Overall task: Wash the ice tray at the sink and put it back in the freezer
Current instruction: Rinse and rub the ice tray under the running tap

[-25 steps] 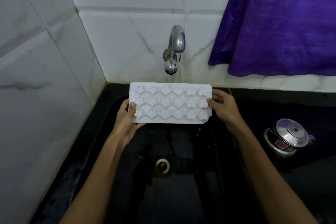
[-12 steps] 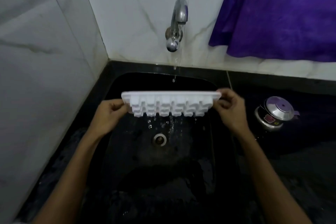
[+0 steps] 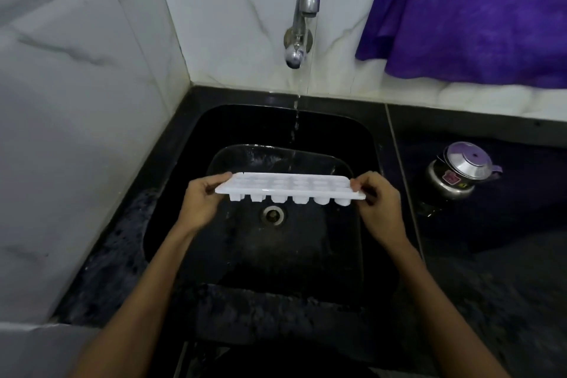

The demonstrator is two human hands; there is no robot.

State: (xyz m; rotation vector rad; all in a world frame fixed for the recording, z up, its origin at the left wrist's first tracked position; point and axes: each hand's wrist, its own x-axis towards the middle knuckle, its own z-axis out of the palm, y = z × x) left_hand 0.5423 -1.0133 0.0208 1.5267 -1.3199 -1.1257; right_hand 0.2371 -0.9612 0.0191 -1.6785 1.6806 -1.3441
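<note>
A white plastic ice tray (image 3: 290,188) is held nearly level over the black sink (image 3: 196,144), cups facing up, above the drain (image 3: 273,215). My left hand (image 3: 201,204) grips its left end and my right hand (image 3: 379,205) pinches its right end. A thin stream of water falls from the chrome tap (image 3: 302,18) down behind the tray's far edge.
A small steel pressure cooker (image 3: 460,172) stands on the black counter to the right of the sink. A purple cloth (image 3: 472,9) hangs over the white tiled wall at the back right. White tiles close off the left side.
The tray went from facing me under the tap, to tipped over and dripping, to level with its cups up, lower in the sink. Both hands kept hold of its ends.
</note>
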